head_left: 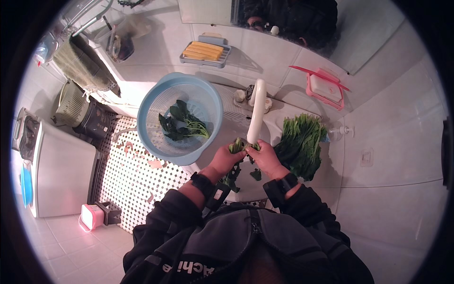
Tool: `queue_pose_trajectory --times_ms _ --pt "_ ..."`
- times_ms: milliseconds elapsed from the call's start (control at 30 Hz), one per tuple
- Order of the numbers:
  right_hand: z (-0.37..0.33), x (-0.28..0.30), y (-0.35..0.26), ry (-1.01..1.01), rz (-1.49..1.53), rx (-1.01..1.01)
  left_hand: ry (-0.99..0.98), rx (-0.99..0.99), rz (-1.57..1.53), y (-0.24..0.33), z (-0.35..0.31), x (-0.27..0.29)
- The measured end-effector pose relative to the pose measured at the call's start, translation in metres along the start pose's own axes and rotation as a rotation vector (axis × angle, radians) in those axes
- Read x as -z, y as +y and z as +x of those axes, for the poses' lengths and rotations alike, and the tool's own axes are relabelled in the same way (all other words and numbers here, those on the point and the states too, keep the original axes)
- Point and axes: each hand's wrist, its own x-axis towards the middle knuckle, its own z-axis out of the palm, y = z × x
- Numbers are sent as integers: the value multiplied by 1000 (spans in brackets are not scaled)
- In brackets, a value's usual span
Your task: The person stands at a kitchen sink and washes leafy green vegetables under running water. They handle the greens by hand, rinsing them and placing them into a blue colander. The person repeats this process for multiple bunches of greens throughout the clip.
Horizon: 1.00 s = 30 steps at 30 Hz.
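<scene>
Both of my hands are together over the white sink (250,187), just below the end of a white faucet (257,111). My left hand (223,160) is closed around stems of leafy greens (232,177), whose dark leaves hang below it. Pressed close beside it, my right hand (266,160) pinches green stems too; whether these belong to the same piece I cannot tell. To the left, a blue colander (146,102) holds a few leafy greens (183,122). A large bunch of leafy greens (302,146) lies on the sink's right side. One loose leaf (256,174) rests in the basin.
On the wall hang a grey soap rack (204,54) with yellow pieces on it and a pink soap dish (326,90). A clear pump bottle (336,132) stands behind the bunch. A white cabinet-like box (64,170) and a pink-and-white bucket (91,216) are at the left.
</scene>
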Motion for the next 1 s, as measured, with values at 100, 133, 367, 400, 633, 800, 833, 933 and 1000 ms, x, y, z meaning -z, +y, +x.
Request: queue_pose_trajectory --times_ms 100,133,367,400,633,800,833,933,1000 --pt "-1 1 0 12 -157 109 84 42 49 0 4 2" --pt "-2 1 0 34 -236 155 90 43 70 -1 5 2" --pt "0 9 3 199 -521 361 100 92 23 0 3 5" --pt "2 11 3 229 -559 361 86 106 -13 2 2 5" --pt "1 2 7 44 212 -14 98 117 -121 7 -3 -2" --pt "1 -1 8 72 -117 123 132 77 -156 0 0 -4" --pt "1 0 9 121 -290 242 128 72 -103 0 1 -3" --pt "3 3 14 132 -374 360 102 93 -38 0 2 1" --pt "3 5 17 95 -272 330 85 106 -77 1 2 1"
